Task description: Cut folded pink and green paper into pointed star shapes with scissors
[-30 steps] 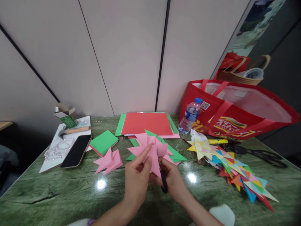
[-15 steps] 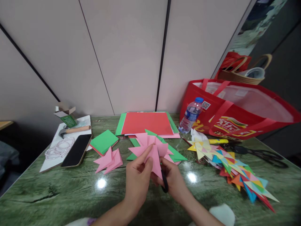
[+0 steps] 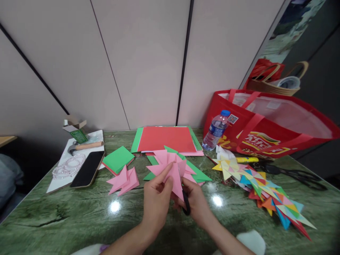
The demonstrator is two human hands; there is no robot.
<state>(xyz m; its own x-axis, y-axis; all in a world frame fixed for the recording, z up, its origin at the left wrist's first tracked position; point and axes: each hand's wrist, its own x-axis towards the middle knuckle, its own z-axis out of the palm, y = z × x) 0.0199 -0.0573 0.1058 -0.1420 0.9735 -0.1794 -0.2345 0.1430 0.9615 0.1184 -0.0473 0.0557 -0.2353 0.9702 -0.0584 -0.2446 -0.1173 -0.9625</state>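
My left hand [image 3: 156, 200] pinches a folded pink paper piece [image 3: 174, 173] held just above the green marble table [image 3: 66, 216]. My right hand [image 3: 196, 203] grips black-handled scissors [image 3: 186, 204] under the pink paper; their blades are hidden behind it. Beneath the paper lie more pink and green folded pieces [image 3: 198, 173]. A small pile of pink folded shapes [image 3: 123, 180] rests to the left of my hands.
A stack of red and green sheets [image 3: 166, 139] lies at the back. A green paper pad [image 3: 118, 159], phone [image 3: 87, 169], beads [image 3: 69, 165] and hammer [image 3: 85, 146] sit left. Right: water bottle [image 3: 215, 131], red bag [image 3: 268, 124], multicoloured folded chain [image 3: 265, 191], black scissors [image 3: 294, 174].
Both hands with the pink paper shifted very slightly to the right; otherwise nothing has visibly changed.
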